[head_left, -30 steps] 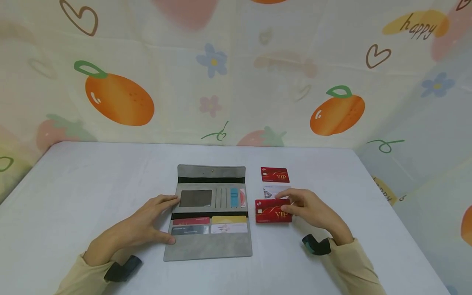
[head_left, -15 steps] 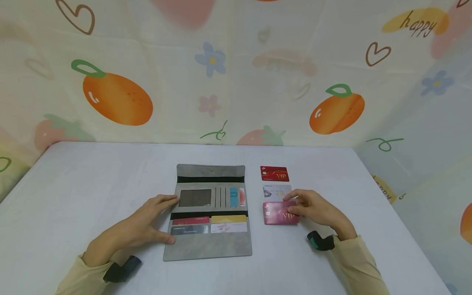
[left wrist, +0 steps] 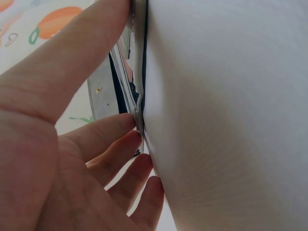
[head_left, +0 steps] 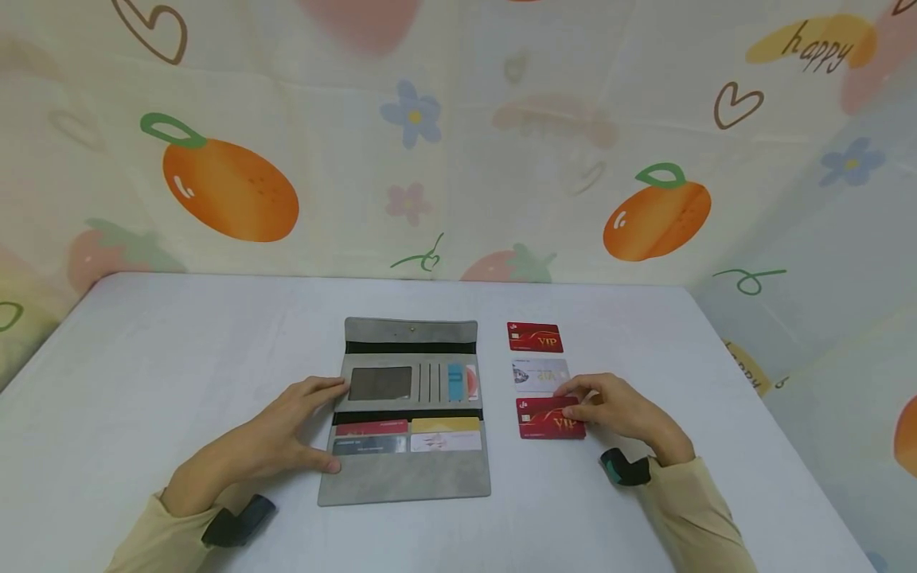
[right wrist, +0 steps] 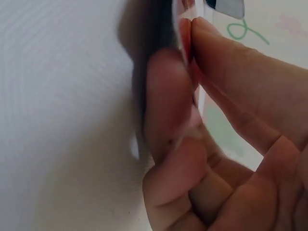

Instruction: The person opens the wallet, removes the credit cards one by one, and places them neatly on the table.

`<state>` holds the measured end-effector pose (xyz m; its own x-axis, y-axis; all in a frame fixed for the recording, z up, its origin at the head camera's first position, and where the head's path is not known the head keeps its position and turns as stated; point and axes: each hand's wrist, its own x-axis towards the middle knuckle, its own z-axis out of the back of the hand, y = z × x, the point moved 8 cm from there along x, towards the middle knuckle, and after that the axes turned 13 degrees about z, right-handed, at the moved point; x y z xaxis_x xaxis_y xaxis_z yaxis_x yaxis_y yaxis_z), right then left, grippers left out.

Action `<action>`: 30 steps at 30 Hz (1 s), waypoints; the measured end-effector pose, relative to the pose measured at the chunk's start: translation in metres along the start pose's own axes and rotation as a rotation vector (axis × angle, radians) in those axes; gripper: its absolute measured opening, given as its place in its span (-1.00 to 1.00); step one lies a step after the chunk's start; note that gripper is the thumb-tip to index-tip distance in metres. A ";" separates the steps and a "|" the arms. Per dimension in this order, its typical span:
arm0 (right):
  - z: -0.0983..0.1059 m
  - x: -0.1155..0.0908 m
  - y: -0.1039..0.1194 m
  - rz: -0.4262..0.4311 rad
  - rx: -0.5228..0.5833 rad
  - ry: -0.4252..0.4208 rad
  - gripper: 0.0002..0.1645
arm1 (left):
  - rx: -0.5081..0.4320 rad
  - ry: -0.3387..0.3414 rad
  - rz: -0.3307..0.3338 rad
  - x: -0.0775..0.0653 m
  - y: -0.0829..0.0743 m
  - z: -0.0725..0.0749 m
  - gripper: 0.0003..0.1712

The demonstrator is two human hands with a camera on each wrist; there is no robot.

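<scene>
A grey wallet [head_left: 401, 477] lies unfolded, several cards tucked in its slots. At its left edge rests my left hand [head_left: 279, 438], thumb and fingers spread; in the left wrist view, the extended fingertips [left wrist: 126, 120] touch the wallet's edge. My right hand [head_left: 619, 410] pinches the right end of a red VIP card [head_left: 540, 419] between thumb and fingers. In the right wrist view the thumb [right wrist: 207, 41] presses against the card's edge, with the other fingers curled. Just beyond the held card lies a silver VIP card [head_left: 537, 374], and farther back another red VIP card [head_left: 535, 337].
The table [head_left: 236, 334] has a white cover. Behind it hangs a patterned cloth [head_left: 458, 159] with printed oranges and flowers, which continues along the right side. A dark wrist-worn camera [head_left: 239, 521] sits at the left cuff, with another at the right.
My right hand has moved the red VIP card rightward and slightly nearer to me, uncovering more of the silver card. The left hand and wallet have stayed in place.
</scene>
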<state>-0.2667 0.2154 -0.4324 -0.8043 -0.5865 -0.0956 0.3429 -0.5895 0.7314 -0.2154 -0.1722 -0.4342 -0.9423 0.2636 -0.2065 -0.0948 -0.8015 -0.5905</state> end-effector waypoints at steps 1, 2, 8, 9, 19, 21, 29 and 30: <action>0.000 0.000 0.000 -0.004 -0.012 -0.001 -0.64 | -0.001 0.000 0.001 0.000 0.000 0.000 0.20; 0.001 -0.001 0.000 -0.008 -0.023 -0.004 -0.64 | -0.002 0.001 0.001 0.000 0.000 0.000 0.21; 0.004 -0.003 0.002 -0.037 -0.064 -0.026 -0.64 | 0.003 -0.007 -0.002 0.000 -0.001 0.001 0.20; 0.005 -0.004 0.002 -0.042 -0.068 -0.030 -0.64 | 0.004 -0.005 0.000 0.000 -0.001 0.001 0.20; 0.007 -0.006 0.001 -0.090 -0.109 -0.073 -0.68 | -0.001 -0.006 -0.009 -0.001 0.000 0.001 0.20; 0.009 -0.006 0.000 -0.104 -0.115 -0.081 -0.69 | -0.003 -0.010 -0.016 -0.001 0.000 0.001 0.19; 0.009 -0.007 0.003 -0.089 -0.094 -0.071 -0.65 | 0.003 0.008 0.007 0.000 0.000 0.000 0.20; 0.009 -0.006 0.003 -0.081 -0.088 -0.065 -0.65 | 0.003 0.009 0.011 0.000 0.000 0.000 0.20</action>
<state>-0.2647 0.2220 -0.4233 -0.8599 -0.4995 -0.1052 0.3151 -0.6816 0.6604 -0.2149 -0.1718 -0.4342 -0.9405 0.2594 -0.2197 -0.0854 -0.8059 -0.5859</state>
